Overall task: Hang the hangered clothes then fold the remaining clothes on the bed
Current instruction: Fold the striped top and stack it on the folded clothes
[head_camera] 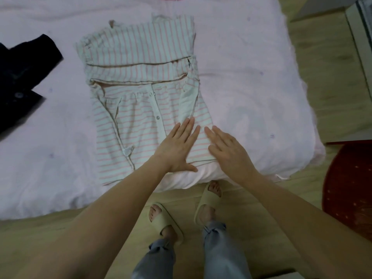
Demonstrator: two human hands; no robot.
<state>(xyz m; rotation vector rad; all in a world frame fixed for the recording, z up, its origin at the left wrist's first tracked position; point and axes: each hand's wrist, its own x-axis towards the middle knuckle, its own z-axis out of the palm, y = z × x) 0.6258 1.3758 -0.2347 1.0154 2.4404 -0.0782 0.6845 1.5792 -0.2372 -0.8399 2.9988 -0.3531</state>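
A: Where is the top point(141, 81) sitting?

B: It is laid flat on the bed point(251, 81), near the front edge, roughly centred. Pink-and-white stripes, snap placket down the front. The upper part looks already folded over in bands; the lower panel is spread out.

A: Hands?

B: Both are laid flat, fingers straight, nothing gripped. The left hand point(178, 148) is pressed on the lower right of the panel. The right hand point(229, 150) is set just beside it, over the right hem corner and partly on the bedding.

A: Handling?

B: Judged light, soft and limp, probably a thin knit. No stiffness is to be expected, so it sags wherever it is lifted. Low slip on the fuzzy cover is likely. Nothing fragile except the snaps point(157, 117). It is best taken by pinching the hem at both corners, or along a side seam, then laid over and smoothed.

A: Any writing or brand?

B: A small white tag point(128, 151) is seen at the left seam. No text can be read on it; too small and blurred. No brand is visible anywhere.

A: Around it?

B: A dark garment point(22, 81) is lying at the left, well apart, unfolded. A red rug point(350, 198) is seen on the floor at right. Slippers point(165, 220) are worn, at the bed's foot.
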